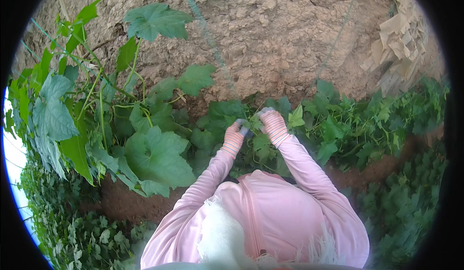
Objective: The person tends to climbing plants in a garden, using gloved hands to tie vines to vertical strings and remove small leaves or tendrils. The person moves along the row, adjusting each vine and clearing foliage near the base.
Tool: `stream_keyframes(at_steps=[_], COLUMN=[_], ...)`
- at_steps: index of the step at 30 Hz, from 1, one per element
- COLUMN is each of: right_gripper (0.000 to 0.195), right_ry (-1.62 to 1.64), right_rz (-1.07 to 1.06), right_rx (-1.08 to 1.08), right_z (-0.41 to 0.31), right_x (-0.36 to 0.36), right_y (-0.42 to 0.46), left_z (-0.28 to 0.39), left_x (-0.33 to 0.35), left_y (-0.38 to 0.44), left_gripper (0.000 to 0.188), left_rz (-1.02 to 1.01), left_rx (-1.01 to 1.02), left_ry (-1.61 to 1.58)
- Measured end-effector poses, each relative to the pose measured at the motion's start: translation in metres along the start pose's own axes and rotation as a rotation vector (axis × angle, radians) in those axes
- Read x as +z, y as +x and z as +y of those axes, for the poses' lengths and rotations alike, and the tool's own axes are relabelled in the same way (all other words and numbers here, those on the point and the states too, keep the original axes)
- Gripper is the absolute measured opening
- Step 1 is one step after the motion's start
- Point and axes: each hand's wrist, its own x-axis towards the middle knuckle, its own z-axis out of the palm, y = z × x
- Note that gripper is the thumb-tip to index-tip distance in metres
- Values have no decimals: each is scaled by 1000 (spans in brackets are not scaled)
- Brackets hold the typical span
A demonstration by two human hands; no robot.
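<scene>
In striped knit gloves with grey fingers, my left hand and my right hand are raised in front of my chest, a short gap apart. Between their fingertips is a small leafy vine shoot, which both hands touch or nearly touch. Leaves partly hide the fingertips, so whether either hand grips the stem is unclear. A pale young leaf stands just right of my right hand. Broad lobed leaves spread behind my left hand.
A taller vine with large leaves climbs a green string at left. Behind the plants rises a rough earthen wall, with torn papery sheeting at right. Lower foliage continues rightward. Bare soil shows at lower left.
</scene>
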Motion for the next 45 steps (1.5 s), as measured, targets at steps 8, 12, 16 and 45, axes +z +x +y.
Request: stream_keyframes(at_steps=[8, 12, 16, 45], right_gripper=[20, 25, 34, 26], right_ry=[1050, 1105, 620, 335], right_rz=[-1, -93, 31, 146], right_rx=[290, 165, -5, -2], right_z=[-1, 8, 2, -15], right_x=[23, 38, 36, 4], right_y=[-3, -4, -4, -7], left_z=[29, 8, -14, 11], left_x=[2, -12, -23, -8], left_y=[1, 7, 26, 8], left_gripper=[23, 24, 26, 17], left_rz=[-53, -132, -37, 196], left_rx=[-179, 52, 48, -74], left_ry=[-96, 241, 372, -602])
